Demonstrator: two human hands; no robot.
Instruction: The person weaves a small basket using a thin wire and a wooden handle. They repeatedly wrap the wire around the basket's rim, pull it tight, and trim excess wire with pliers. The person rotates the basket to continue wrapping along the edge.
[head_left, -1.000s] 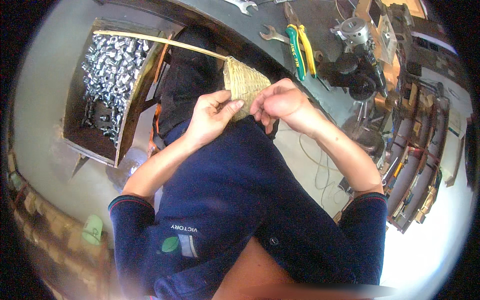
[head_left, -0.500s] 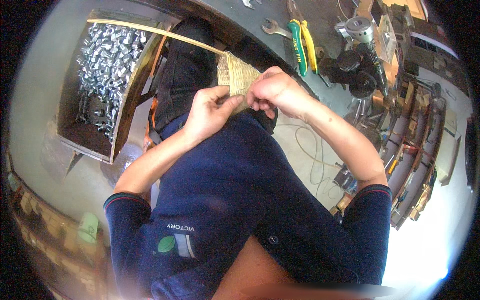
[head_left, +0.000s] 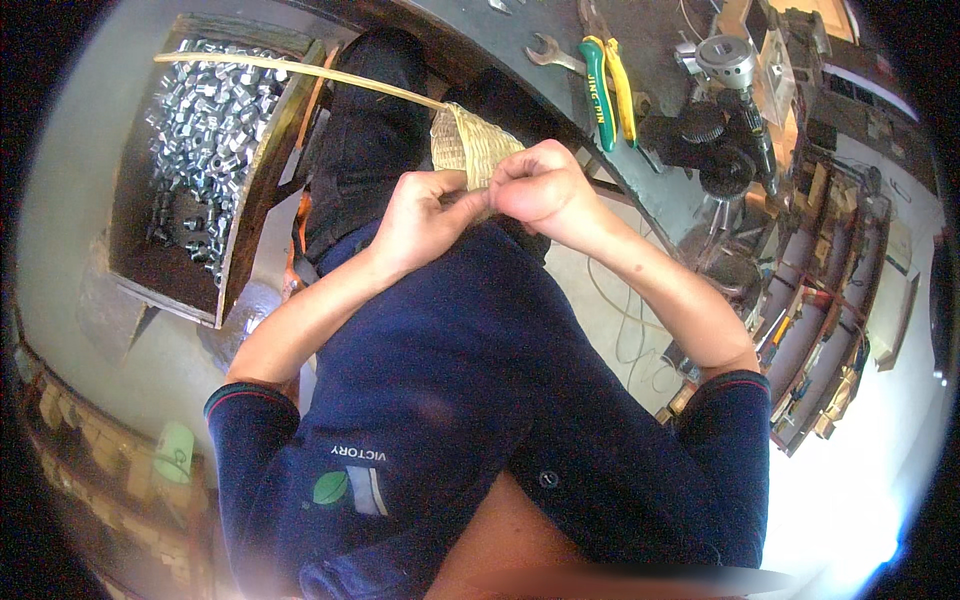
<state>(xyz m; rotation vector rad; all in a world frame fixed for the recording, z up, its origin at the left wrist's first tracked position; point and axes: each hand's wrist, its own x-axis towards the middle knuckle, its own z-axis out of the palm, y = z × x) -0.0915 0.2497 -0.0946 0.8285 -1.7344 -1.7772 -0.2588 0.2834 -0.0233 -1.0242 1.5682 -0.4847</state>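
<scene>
I see both hands meeting in front of the chest, over the lap. The left hand [head_left: 425, 215] pinches the near edge of a small woven piece [head_left: 470, 150] between thumb and fingers, and the right hand [head_left: 540, 185] is closed over the same edge from the other side — both grips are shut on the weave, knuckles nearly touching. The piece itself sits just beyond the fingertips, a rounded, tightly plaited patch of pale straw-coloured strips.

From its far corner one long strip [head_left: 290, 70] runs out to the left, free and unwoven, arching over a wooden box [head_left: 255, 200] full of small shiny metal parts [head_left: 200, 130].

As I judge it, the weaving is partly done: a compact patch is finished and holds its shape, but the long loose strip is not yet worked in, so there is more plaiting left. How large the finished piece should be I cannot tell, and the part under the hands is hidden.

To the right lies a dark bench [head_left: 560, 50] with a wrench [head_left: 548, 52], green-handled pliers [head_left: 598, 80] and yellow-handled pliers [head_left: 622, 85] — all well apart from the hands.
</scene>
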